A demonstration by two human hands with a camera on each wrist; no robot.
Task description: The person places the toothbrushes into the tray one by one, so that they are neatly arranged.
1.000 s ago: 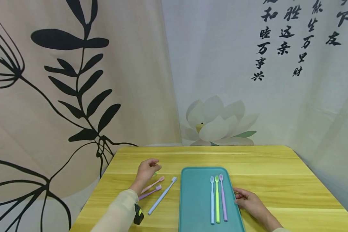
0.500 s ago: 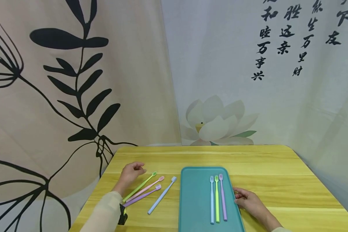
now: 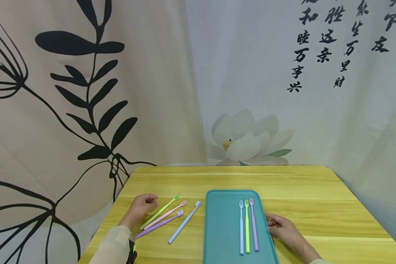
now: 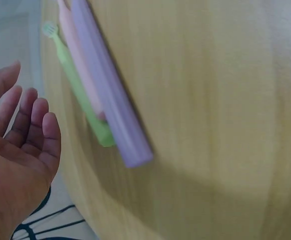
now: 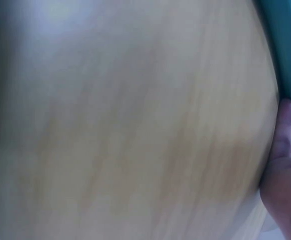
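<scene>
Currently, we are looking down at a wooden table (image 3: 316, 209), and our left hand (image 3: 142, 209) is holding nothing, its fingers curling loosely. Just to its right, the green toothbrush (image 3: 158, 213) is lying nearest; the pink toothbrush (image 3: 164, 216), the purple toothbrush (image 3: 158, 224) and the blue toothbrush (image 3: 184, 223) are following rightward. All four are slanting alike, bristle heads pointing away from us and to the right, handles pointing back toward us and left. The first three handle ends are bunching closely; we are not making out whether they are touching. Beyond the blue one, a teal tray (image 3: 222, 227) is lying between these brushes and our right hand (image 3: 285, 231), which is gripping its right rim. Inside the tray, a light-blue toothbrush (image 3: 241, 229), a lime toothbrush (image 3: 247, 231) and a lilac toothbrush (image 3: 254, 231) are lying lengthwise, side by side, nearer that rim. Our left hand is being the closer one to the loose four.
</scene>
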